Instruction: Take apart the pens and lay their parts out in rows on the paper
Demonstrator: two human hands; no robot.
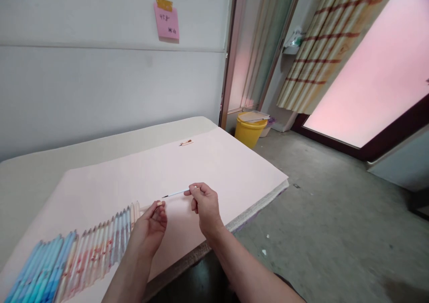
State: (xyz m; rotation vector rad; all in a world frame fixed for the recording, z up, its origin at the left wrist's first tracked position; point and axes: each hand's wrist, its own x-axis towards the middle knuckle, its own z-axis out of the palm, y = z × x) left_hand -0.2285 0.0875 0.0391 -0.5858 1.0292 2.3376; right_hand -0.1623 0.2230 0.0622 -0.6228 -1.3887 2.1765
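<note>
My right hand (205,204) pinches a slim pale-blue pen refill (177,193), its dark tip pointing left. Just below that tip, my left hand (154,222) is closed on a cream pen barrel (160,203); most of the barrel is hidden by the fingers. The refill and the barrel look apart, though very close. To the left of my left hand lies a row of several pens (97,249), in bright blue, pink-red patterned, pale blue and cream. Farther back rests a small cream and brown pen piece (186,143).
Pale pink sheeting (231,164) covers much of the table, whose right edge drops to a concrete floor (321,213). A yellow bin (250,131) stands beyond the far right corner. A pink note (166,22) is taped to the white wall panel. A striped curtain (321,48) hangs at right.
</note>
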